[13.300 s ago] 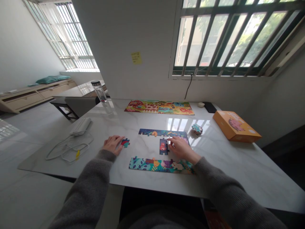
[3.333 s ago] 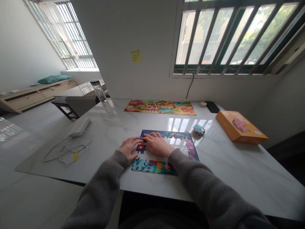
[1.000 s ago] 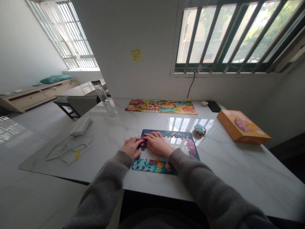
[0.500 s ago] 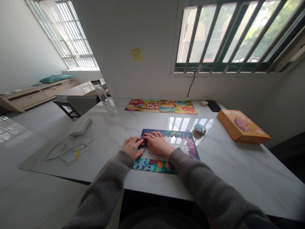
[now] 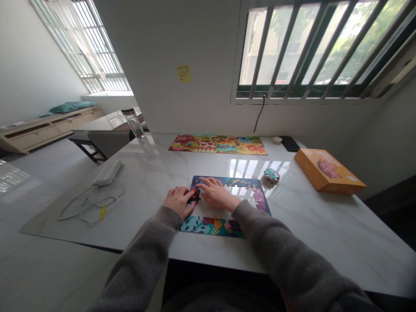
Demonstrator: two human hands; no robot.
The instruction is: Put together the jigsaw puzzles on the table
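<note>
A partly assembled jigsaw puzzle (image 5: pixel 211 229) lies flat on the white marbled table, its border pieces joined around a bare middle. At its left side, my left hand (image 5: pixel 178 200) holds a dark puzzle piece with red on it (image 5: pixel 195 195) between fingers and thumb, against the table. My right hand (image 5: pixel 216 194) hovers just right of that piece, over the upper left of the puzzle, fingers apart and nothing visible in them. Its palm hides part of the bare middle. A small stack of loose puzzle pieces (image 5: pixel 271 175) stands right of the puzzle.
An orange box (image 5: pixel 328 171) sits on the right, near a black phone (image 5: pixel 289 144) and a small white object (image 5: pixel 277 140). A long colourful puzzle (image 5: pixel 217 144) lies by the wall. At left are a glass bottle (image 5: pixel 134 125) and a white power strip (image 5: pixel 107 173) with looped cable.
My right hand has eased off the dark piece, its fingers now raised and spread a little. More of the piece shows. My left hand stays beside it. The view has shifted slightly.
</note>
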